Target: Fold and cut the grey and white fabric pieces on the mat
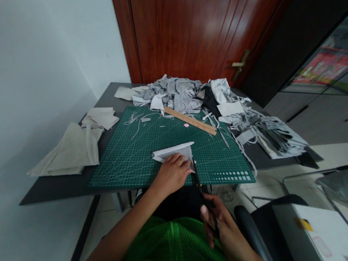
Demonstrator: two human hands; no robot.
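Observation:
My left hand (172, 173) lies on a folded grey piece of fabric (172, 151) at the near edge of the green cutting mat (133, 151), its fingers curled down over the cloth. Below the table edge, my right hand (224, 226) is closed round the black handles of scissors (202, 193). The blades point up to the fabric's near right corner, beside my left fingers.
A wooden ruler (190, 120) lies slanted on the mat's far side. A heap of grey fabric scraps (173, 91) covers the back of the dark table, with more strips (266, 132) at the right. Folded beige cloth (71, 150) sits at the left. A black chair (257, 225) stands at my right.

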